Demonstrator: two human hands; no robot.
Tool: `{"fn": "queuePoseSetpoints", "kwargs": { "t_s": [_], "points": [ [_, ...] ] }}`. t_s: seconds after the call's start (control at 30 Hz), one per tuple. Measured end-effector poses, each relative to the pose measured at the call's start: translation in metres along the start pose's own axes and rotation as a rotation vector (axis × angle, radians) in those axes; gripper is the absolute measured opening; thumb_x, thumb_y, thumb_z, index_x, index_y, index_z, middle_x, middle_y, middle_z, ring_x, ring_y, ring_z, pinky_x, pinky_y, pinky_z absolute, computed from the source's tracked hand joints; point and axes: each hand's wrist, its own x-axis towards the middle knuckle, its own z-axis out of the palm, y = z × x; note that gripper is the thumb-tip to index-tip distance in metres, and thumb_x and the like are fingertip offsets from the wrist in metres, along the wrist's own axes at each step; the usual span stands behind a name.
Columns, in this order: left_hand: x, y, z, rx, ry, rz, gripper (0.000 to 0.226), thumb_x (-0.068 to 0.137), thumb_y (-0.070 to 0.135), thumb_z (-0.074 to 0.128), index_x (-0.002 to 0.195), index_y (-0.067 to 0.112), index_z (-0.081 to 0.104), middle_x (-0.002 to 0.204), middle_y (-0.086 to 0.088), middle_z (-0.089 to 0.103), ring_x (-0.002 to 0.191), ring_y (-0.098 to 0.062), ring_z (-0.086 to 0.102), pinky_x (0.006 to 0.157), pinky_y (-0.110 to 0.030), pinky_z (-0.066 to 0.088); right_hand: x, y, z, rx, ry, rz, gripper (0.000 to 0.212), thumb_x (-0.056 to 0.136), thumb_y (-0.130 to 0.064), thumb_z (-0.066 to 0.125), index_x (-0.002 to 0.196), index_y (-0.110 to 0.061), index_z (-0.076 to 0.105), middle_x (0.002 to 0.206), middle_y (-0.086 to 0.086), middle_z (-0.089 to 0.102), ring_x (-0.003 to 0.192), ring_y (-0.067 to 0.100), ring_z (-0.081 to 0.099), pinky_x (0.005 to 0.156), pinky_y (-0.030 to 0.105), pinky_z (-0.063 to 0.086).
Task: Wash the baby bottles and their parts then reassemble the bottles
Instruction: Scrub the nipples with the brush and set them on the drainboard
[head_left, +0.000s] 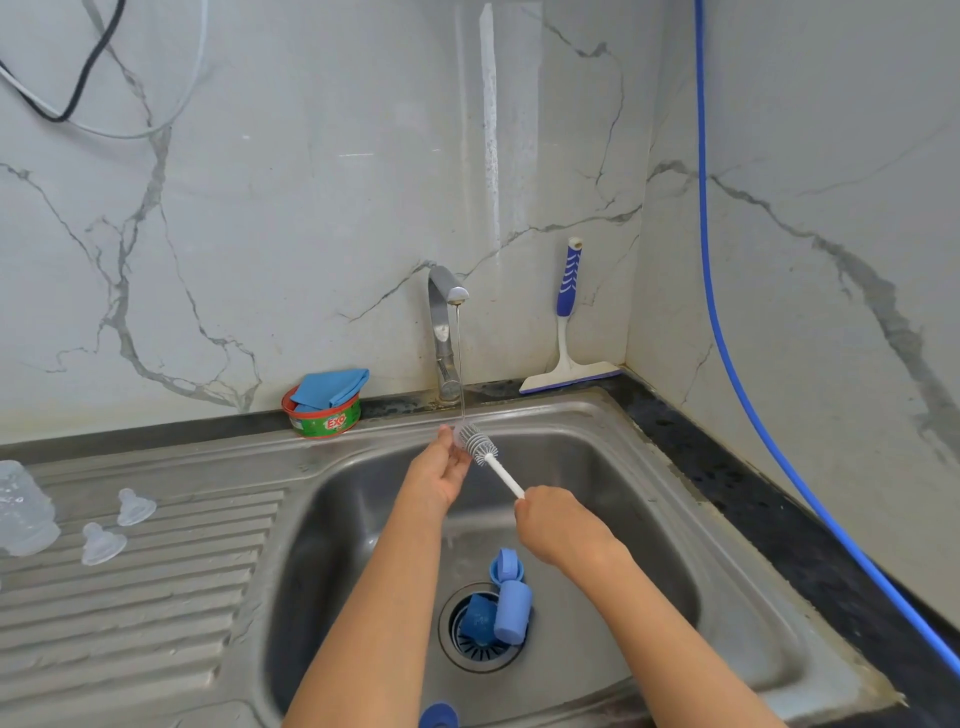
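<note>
Where lettering can be read, it is on the green and red tub (322, 420) at the back edge of the sink (727, 525), left of centre, which says "EXO"; a folded blue cloth (331, 387) lies on top of it. At the centre of the frame the right hand (558, 525) is closed round the white handle of the bottle brush (480, 448). The left hand (441, 470) cups the grey bristle head with loosely curled fingers, under a thin stream from the tap (441, 322). Something small and clear may sit at those fingertips, but it is too blurred to tell.

Down in the basin, at lower centre, a pale blue cap (512, 610) and a darker blue cap (478, 621) lie on the drain strainer, touching. A blue ring (506, 564) lies just above them, and another blue piece (439, 716) shows at the bottom edge. On the ribbed drainboard at the left lie two clear teats (136, 506) (102, 543). A clear bottle (23, 512) stands at the left edge. Leaning in the wall corner at the right, a blue and white squeegee (569, 322) stands on the dark bench (727, 467).
</note>
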Motion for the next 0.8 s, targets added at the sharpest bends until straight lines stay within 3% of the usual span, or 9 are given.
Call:
{"fn": "queuePoseSetpoints", "kwargs": {
  "t_s": [0.1,0.2,0.23,0.3,0.37,0.47,0.53,0.7,0.8],
  "points": [
    [-0.001,-0.002,-0.004,-0.029,0.025,-0.014,0.025,0.098,0.015,0.051,0.116,-0.002,0.054,0.094,-0.015,0.062,0.082,-0.021,0.062,0.083,-0.038,0.052,-0.003,-0.001,0.001,-0.038,-0.040,-0.012,0.037,0.100,0.001,0.029,0.132,0.003,0.046,0.128,0.016,0.048,0.101,0.029,0.054,0.063,0.027,0.037],
    [-0.009,-0.003,-0.005,0.080,0.027,-0.014,0.013,0.098,0.014,0.053,0.099,0.003,0.061,0.086,-0.011,0.063,0.074,-0.018,0.060,0.062,-0.035,0.056,-0.002,-0.003,0.003,-0.025,-0.039,-0.004,0.036,0.100,-0.001,0.028,0.129,0.003,0.050,0.126,0.015,0.050,0.087,0.025,0.049,0.062,0.025,0.036],
    [-0.011,-0.003,-0.005,0.099,0.021,-0.008,0.013,0.097,0.012,0.052,0.096,0.004,0.062,0.084,-0.010,0.064,0.073,-0.017,0.060,0.062,-0.032,0.055,-0.004,-0.005,0.003,0.007,-0.038,0.011,0.035,0.100,-0.001,0.028,0.128,0.002,0.050,0.123,0.015,0.051,0.081,0.024,0.047,0.059,0.025,0.035],
    [-0.019,-0.003,-0.005,0.082,0.003,0.003,0.015,0.096,0.006,0.051,0.095,0.000,0.064,0.084,-0.010,0.064,0.074,-0.015,0.060,0.064,-0.029,0.053,-0.008,-0.009,-0.001,0.051,-0.063,-0.002,0.032,0.101,-0.008,0.029,0.120,-0.001,0.053,0.101,0.012,0.055,0.063,0.018,0.040,0.053,0.026,0.034],
    [-0.025,-0.002,-0.007,0.011,-0.017,0.004,0.018,0.097,0.005,0.049,0.104,-0.003,0.063,0.087,-0.010,0.064,0.077,-0.015,0.061,0.059,-0.026,0.053,-0.014,-0.009,-0.006,0.202,-0.133,-0.009,0.024,0.101,-0.016,0.029,0.101,-0.008,0.052,0.072,0.006,0.045,0.053,0.016,0.037,0.051,0.028,0.037],
    [-0.031,0.001,-0.010,-0.052,-0.021,0.009,0.021,0.097,0.004,0.047,0.111,-0.001,0.060,0.087,-0.011,0.061,0.076,-0.015,0.059,0.071,-0.028,0.051,-0.021,-0.015,-0.007,0.499,-0.284,0.074,0.019,0.094,-0.014,0.030,0.081,-0.011,0.044,0.060,0.003,0.034,0.042,0.014,0.029,0.042,0.022,0.030],
    [-0.033,0.004,-0.013,-0.055,-0.015,0.011,0.019,0.098,0.005,0.042,0.103,0.003,0.060,0.079,-0.008,0.057,0.070,-0.014,0.055,0.076,-0.028,0.048,-0.023,-0.019,-0.006,0.754,-0.406,0.170,0.019,0.090,-0.017,0.032,0.072,-0.015,0.038,0.053,-0.002,0.029,0.038,0.010,0.021,0.036,0.015,0.020],
    [-0.037,0.015,-0.020,-0.101,-0.010,0.020,0.021,0.100,0.013,0.038,0.099,0.008,0.059,0.067,-0.002,0.049,0.060,-0.012,0.048,0.079,-0.029,0.049,-0.015,-0.012,-0.006,1.316,-0.859,0.256,0.041,0.098,-0.031,0.039,0.059,-0.018,0.039,0.044,-0.009,0.024,0.031,0.003,0.020,0.028,0.013,0.016],
    [-0.042,0.018,-0.022,-0.097,0.027,0.044,0.026,0.103,0.028,0.040,0.095,0.010,0.057,0.070,-0.001,0.051,0.064,-0.012,0.051,0.083,-0.030,0.048,-0.017,-0.019,-0.003,1.181,-0.715,0.274,0.035,0.098,-0.031,0.041,0.065,-0.018,0.039,0.045,-0.008,0.027,0.033,0.004,0.021,0.030,0.013,0.017]
  ]
}}
